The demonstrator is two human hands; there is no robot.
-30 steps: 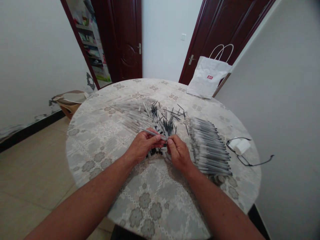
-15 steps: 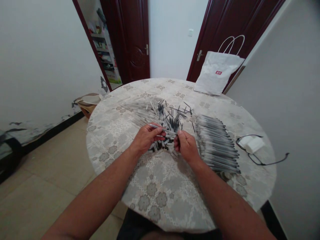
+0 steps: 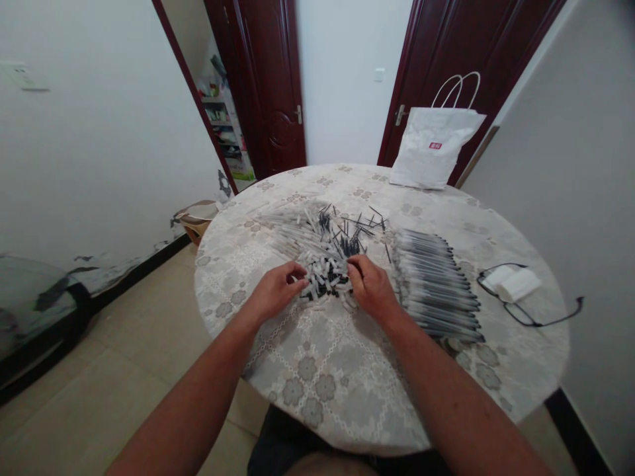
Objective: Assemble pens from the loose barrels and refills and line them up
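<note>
My left hand (image 3: 282, 288) is at the left side of a heap of small clear and black pen caps (image 3: 325, 274). Its thumb and forefinger are a little apart, and I see nothing between them. On the heap's right side my right hand (image 3: 371, 285) is closed, thumb against forefinger, on the end of a slim clear pen (image 3: 333, 254) that points to the far left. Loose clear pen barrels (image 3: 285, 231) lie beyond my left hand. Dark refills (image 3: 350, 243) are scattered just beyond the caps.
Right of my right hand lies a row of assembled pens (image 3: 434, 284). Black-framed glasses (image 3: 520, 322) and a folded white tissue (image 3: 518, 284) are farther right. A white paper bag (image 3: 427, 149) stands at the far edge of the round, cloth-covered table (image 3: 317, 383).
My left hand has let go of the pen's left end and moved down and left to the caps. My right hand stays near its place with the pen. The view has shifted slightly.
</note>
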